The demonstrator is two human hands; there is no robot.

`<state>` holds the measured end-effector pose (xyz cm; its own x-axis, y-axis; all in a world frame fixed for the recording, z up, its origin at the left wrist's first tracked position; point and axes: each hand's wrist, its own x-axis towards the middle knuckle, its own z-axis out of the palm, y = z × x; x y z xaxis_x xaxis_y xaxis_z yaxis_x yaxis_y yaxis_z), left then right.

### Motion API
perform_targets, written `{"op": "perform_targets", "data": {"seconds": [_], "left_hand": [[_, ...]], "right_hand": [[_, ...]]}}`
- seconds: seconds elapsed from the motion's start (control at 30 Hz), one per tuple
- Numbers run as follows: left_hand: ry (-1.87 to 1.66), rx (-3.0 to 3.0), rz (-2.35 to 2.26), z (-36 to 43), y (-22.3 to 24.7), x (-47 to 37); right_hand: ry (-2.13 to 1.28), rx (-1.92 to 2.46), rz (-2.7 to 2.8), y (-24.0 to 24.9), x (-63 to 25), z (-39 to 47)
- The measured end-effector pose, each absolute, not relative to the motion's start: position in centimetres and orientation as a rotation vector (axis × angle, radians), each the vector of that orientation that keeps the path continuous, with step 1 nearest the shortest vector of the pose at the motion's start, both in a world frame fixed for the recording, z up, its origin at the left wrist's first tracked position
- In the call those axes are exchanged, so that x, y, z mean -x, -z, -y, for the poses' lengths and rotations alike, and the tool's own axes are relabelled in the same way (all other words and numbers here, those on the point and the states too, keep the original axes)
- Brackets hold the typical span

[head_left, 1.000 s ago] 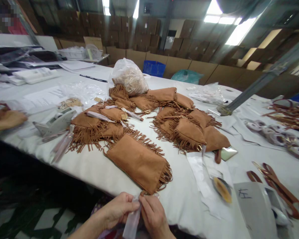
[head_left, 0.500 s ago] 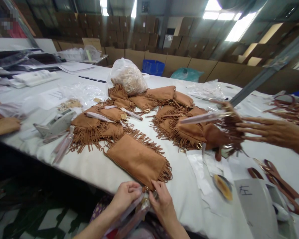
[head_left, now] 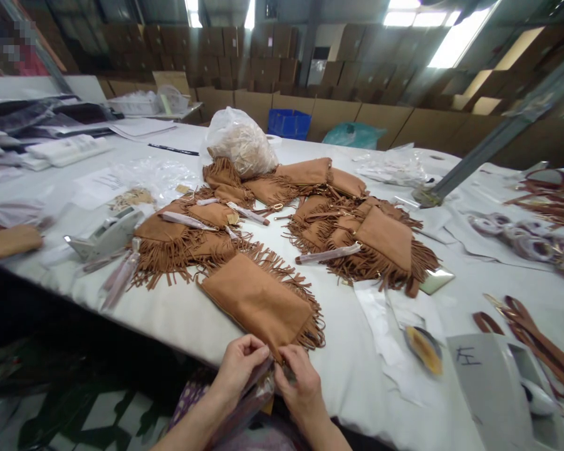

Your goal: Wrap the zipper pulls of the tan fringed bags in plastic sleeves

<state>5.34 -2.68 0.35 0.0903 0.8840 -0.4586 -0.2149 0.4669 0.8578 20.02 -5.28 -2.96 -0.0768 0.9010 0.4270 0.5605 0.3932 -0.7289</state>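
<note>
A brown fringed pouch (head_left: 258, 294) lies flat at the table's front edge, one corner pointing towards me. At that corner my right hand (head_left: 301, 381) is closed, thumb and fingers pinching it around its small metal fitting. My left hand (head_left: 240, 364) is pinched beside it on a plastic-wrapped strap (head_left: 249, 407), which hangs down over the table edge into my lap. The fingertips of both hands nearly meet and partly hide the fitting, so I cannot tell whether strap and pouch are joined.
More fringed pouches (head_left: 385, 235) lie in piles beyond, with wrapped straps (head_left: 331, 254) on them. Tape dispensers (head_left: 491, 388) stand at right and left. A stuffed plastic bag (head_left: 239, 144) sits at the back. A slanted metal post (head_left: 479, 150) rises at the right.
At the right, another person's hand has left the view, and a pouch and wrapped strap now rest on the right pile. My hands have shifted only slightly at the corner.
</note>
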Motion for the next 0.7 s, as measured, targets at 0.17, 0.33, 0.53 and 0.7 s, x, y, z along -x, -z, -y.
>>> {"op": "perform_targets", "data": {"seconds": [0.17,0.33,0.53,0.7], "left_hand": [[-0.960,-0.701,-1.213,2.8,0.0,-5.7],[-0.842,-0.568,-1.158,3.6,-0.8,-3.9],[-0.665,-0.837,-1.215,3.4,-1.0,-3.4],[-0.710,-0.951,-1.345,2.6,0.2,-4.0]], "right_hand": [[-0.478,1.269,1.760,2.9,-20.2,5.1],[-0.516,1.296,1.736,2.9,-20.2,5.4],[-0.498,1.315,1.727,2.8,-20.1,5.3],[-0.527,1.380,1.672,1.1,-20.3,6.3]]}}
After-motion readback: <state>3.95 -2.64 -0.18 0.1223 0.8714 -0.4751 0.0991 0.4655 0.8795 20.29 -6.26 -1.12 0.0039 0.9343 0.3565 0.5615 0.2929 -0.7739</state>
